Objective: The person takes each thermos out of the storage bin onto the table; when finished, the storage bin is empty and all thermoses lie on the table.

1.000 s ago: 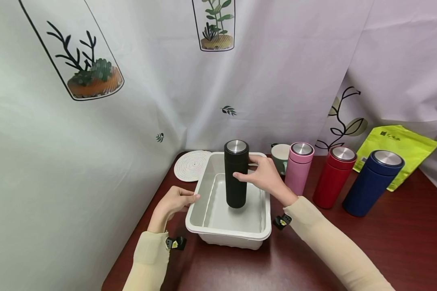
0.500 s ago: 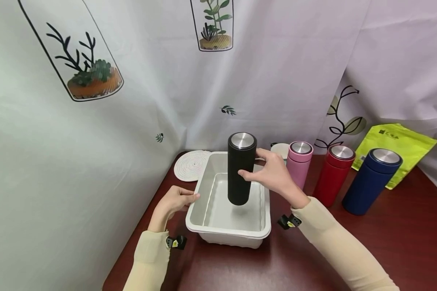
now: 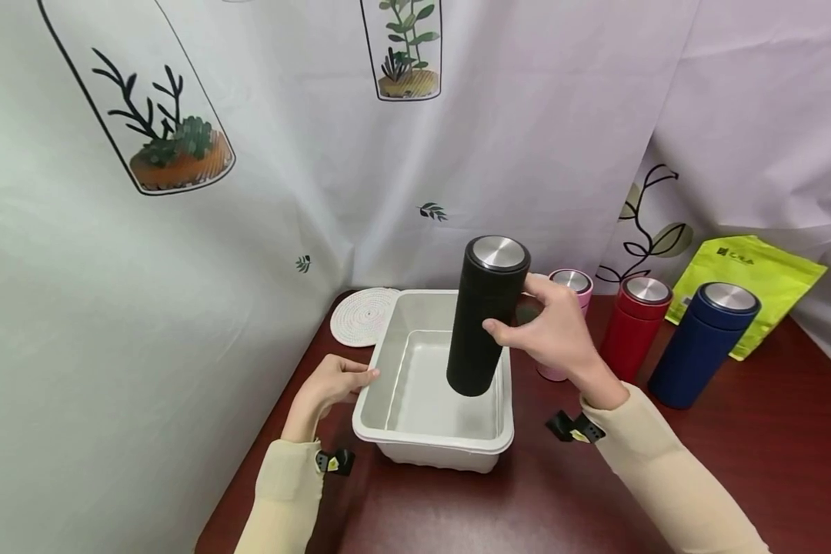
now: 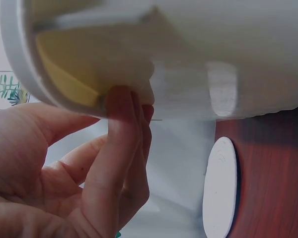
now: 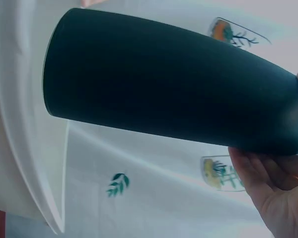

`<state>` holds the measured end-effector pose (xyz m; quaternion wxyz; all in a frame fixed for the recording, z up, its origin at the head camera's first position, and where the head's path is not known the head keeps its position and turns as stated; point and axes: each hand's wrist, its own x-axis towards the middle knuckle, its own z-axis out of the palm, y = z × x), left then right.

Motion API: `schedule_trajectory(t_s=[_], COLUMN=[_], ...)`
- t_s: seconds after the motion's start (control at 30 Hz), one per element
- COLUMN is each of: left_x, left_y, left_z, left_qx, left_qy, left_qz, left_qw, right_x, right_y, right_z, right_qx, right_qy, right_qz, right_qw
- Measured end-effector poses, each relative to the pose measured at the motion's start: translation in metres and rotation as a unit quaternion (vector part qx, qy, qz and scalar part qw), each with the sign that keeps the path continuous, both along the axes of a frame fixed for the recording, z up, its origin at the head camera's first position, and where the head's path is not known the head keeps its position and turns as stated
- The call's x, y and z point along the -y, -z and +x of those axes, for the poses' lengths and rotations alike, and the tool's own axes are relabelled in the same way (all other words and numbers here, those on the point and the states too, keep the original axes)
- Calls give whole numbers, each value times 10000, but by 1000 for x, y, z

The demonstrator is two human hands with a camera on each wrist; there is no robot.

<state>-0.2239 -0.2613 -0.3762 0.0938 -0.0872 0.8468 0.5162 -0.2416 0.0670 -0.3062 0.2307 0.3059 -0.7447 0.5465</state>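
A black thermos flask [image 3: 481, 323] with a steel-topped lid hangs slightly tilted over the right side of a pale grey plastic basin [image 3: 415, 440]. My right hand [image 3: 557, 331] grips it from the right, thumb on the near side and fingers behind; in the right wrist view the flask [image 5: 169, 84] fills the middle, its base above the basin's rim. At the basin's left rim my left hand [image 3: 332, 382] pinches the edge. In the left wrist view, that hand's fingers [image 4: 121, 134] curl up beneath the rim, touching the outer wall.
Pink [image 3: 572, 283], red [image 3: 633, 327] and blue [image 3: 702, 346] thermos flasks stand to the right on the dark red table [image 3: 526, 508]. A bright green bag [image 3: 748, 285] lies behind them. A round white woven mat [image 3: 362, 317] is behind the basin's left side. Printed cloth hangs behind.
The black flask has risen and moved right with my right hand, tilting a little, and now covers part of the pink flask's surroundings and the mug. My left hand has stayed at the rim.
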Motion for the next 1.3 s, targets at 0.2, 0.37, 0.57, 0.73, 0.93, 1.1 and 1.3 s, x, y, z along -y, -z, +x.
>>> schedule_trajectory(t_s=[0.2,0.37,0.57,0.73,0.93,1.1,1.3], left_x=[-1,-3,-4,-6,-5,-6,-6], left_y=[2,2,1,-1,-4,-4,-4], left_z=[0,0,2,2,3,4,5], left_qx=[-8,-34,0,15,37,4,48], left_qy=[-32,-55,-27,-22,-47,-14,-50], left_qz=[-46,-66,-51,-15,-62,-93,-100], left_qw=[10000,10000,10000,10000,10000,10000,9999], right_x=[-17,-31,-52,-69,-86,-102,-122], right_y=[0,2,4,4,9,19,30], right_z=[8,16,27,35,39,39,38], right_qx=[-334,-469,-752,-899,-899,-689,-563], right_qy=[-1,101,517,616,776,1199,1881], right_qz=[-273,-371,-313,-348,-364,-288,-20], right_qw=[9991,9982,9953,9934,9923,9900,9805])
